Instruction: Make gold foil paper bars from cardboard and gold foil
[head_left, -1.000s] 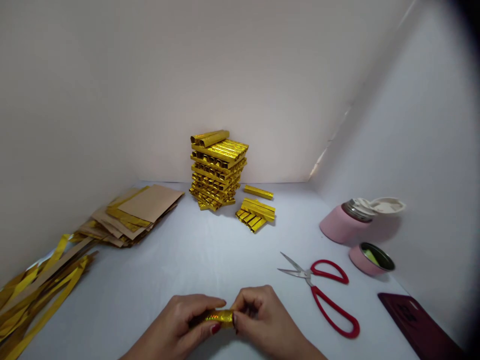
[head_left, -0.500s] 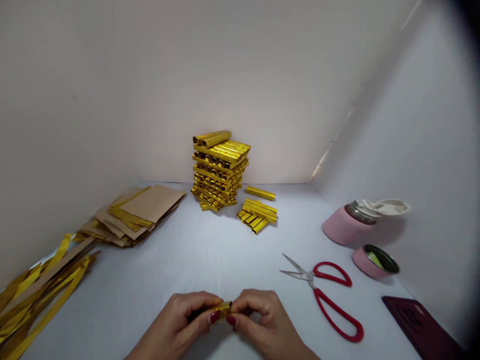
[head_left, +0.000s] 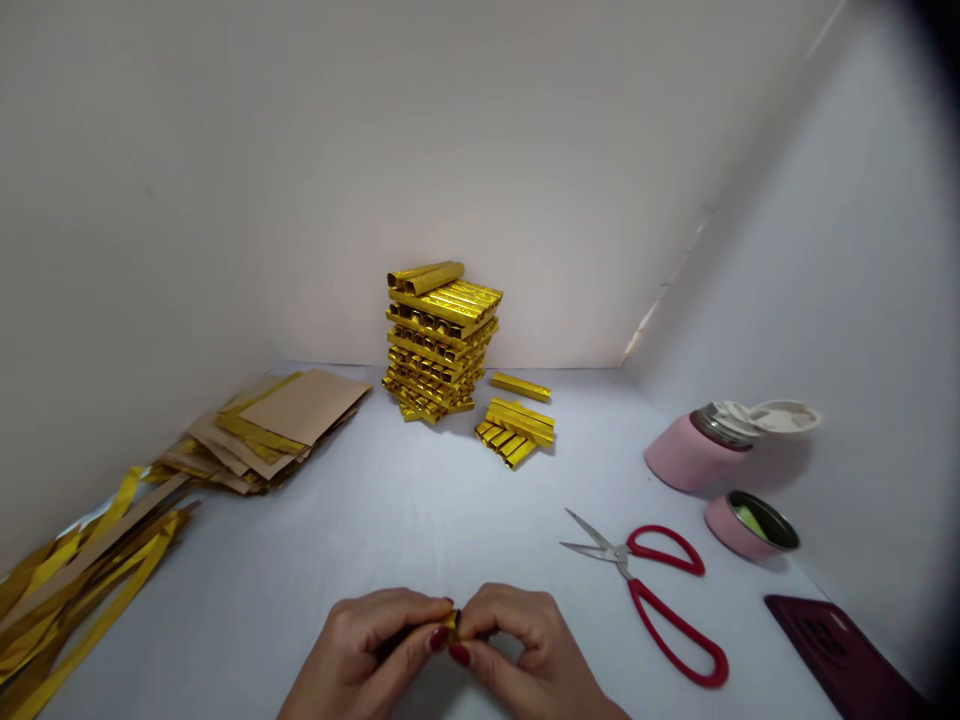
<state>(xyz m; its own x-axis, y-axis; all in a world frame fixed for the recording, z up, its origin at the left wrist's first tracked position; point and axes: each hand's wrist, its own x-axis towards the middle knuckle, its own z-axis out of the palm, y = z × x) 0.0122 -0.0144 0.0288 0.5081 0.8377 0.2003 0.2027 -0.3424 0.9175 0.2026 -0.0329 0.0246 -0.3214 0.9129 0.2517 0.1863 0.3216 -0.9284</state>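
Near the bottom middle, my left hand (head_left: 382, 645) and my right hand (head_left: 521, 640) are close together, thumbs and fingers pinched on a small piece of gold foil paper (head_left: 454, 626). Most of that piece is hidden by the fingers; a short folded part shows between the thumb tips. Beyond the hands, a small group of gold paper tubes (head_left: 517, 430) lies on the table, a few laid crosswise over others. Behind it to the left rises a tall stack of gold paper tubes (head_left: 442, 335) in crossed layers.
Red-handled scissors (head_left: 619, 553) lie with blades apart at the right. Farther right are a pink flask (head_left: 694, 452) with its white lid flipped back, a pink cup (head_left: 742, 530) and a dark red phone (head_left: 840, 650). Brown-backed gold sheets (head_left: 292, 410) and gold strips (head_left: 112, 590) lie left.
My hands have drawn slightly closer together, the left moving right, and less of the gold paper shows between the fingers. The things on the table have stayed put.
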